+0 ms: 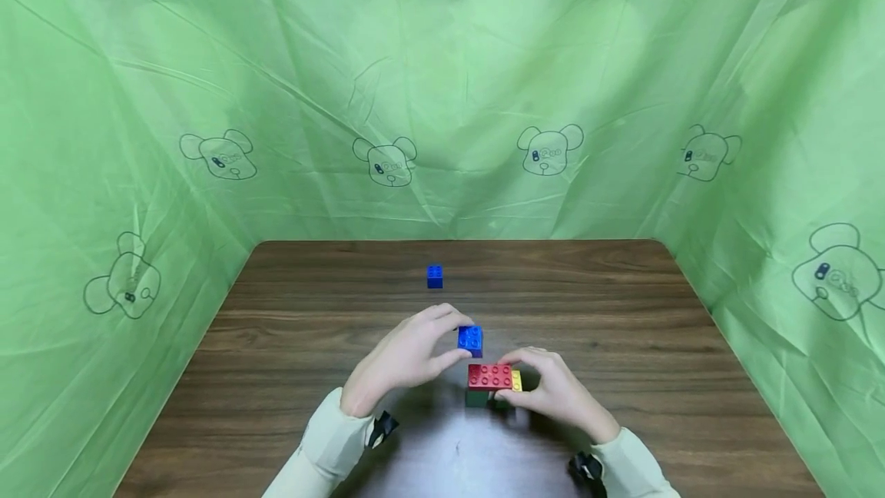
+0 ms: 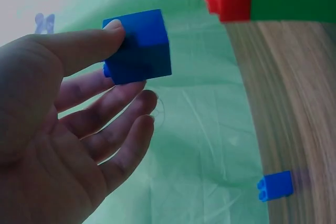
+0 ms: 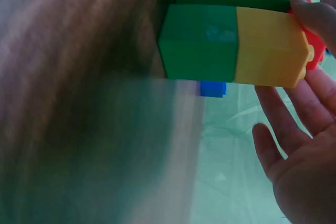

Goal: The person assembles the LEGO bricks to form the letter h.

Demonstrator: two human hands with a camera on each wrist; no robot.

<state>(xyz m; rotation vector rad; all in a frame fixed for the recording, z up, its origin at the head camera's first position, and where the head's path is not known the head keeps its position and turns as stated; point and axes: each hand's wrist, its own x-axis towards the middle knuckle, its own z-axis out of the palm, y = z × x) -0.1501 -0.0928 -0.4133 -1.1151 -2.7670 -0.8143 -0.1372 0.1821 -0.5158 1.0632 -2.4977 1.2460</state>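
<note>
Blue block (image 2: 147, 51) | smooth, boxy | left fingers (image 2: 128, 148) pinching | 2nd blue block (image 1: 435, 277), studded

You are facing bear-head prints (image 1: 550, 156) with lettering (image 1: 839, 280) on green cloth (image 1: 470, 68). It is appearing too blurred for reading.

Creased green cloth (image 1: 470, 91) hangs behind and on both sides of a brown wood-grain worktop (image 1: 588, 290). Outlined animal heads (image 1: 551, 160) dot the cloth. Pale glare (image 1: 456, 459) lies on the worktop's near part.
</note>
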